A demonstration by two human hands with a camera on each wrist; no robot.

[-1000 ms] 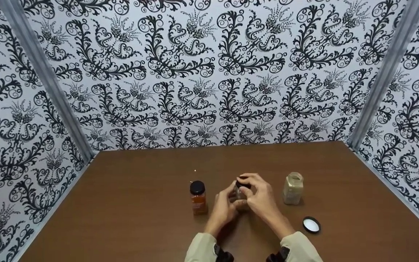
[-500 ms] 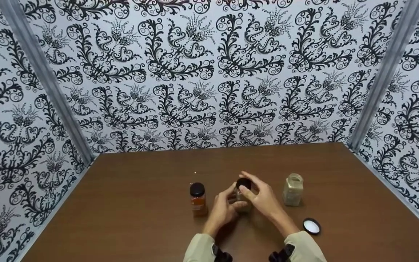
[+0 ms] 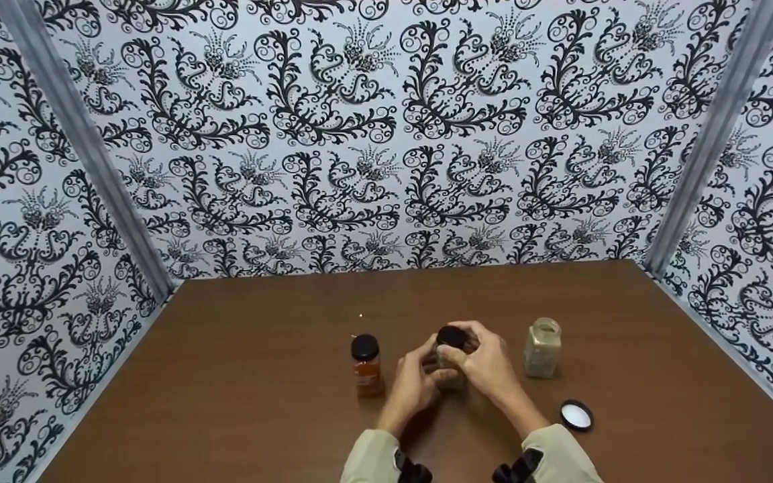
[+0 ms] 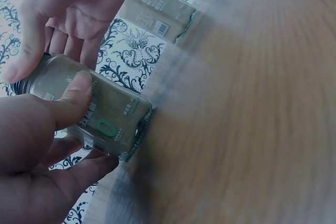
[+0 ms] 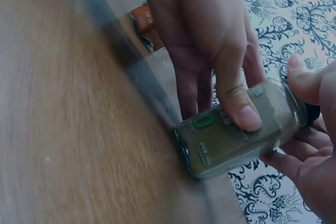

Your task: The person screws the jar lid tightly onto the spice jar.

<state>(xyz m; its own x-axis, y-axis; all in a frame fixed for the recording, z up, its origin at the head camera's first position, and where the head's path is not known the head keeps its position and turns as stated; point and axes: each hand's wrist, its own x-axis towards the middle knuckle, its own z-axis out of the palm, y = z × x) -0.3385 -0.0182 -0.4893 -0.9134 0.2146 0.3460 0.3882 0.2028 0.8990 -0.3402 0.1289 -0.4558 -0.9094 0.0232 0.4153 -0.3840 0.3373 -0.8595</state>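
Note:
My left hand [image 3: 415, 384] grips the body of a clear spice jar [image 4: 113, 106] filled with greenish-brown powder, thumb across its printed front. The jar stands upright on the table. My right hand [image 3: 492, 367] holds the jar's black cap [image 3: 451, 335] at the rim, thumb on the near side and fingers on the far side. To the left is a jar of orange-red spice [image 3: 367, 376] with its black lid on. To the right an uncapped jar of pale powder [image 3: 541, 350] stands upright. Nearer lies a loose black lid [image 3: 576, 416], white inside up.
The brown wooden table [image 3: 252, 402] is bounded at the back and sides by patterned black-and-white walls [image 3: 386, 168]. A tiny white speck [image 3: 360, 315] lies behind the orange-red jar.
The right hand's fingers have loosened from the cap, straightened, and closed round its rim again. My left hand keeps its grip on the jar. The other jars and the loose lid stay put.

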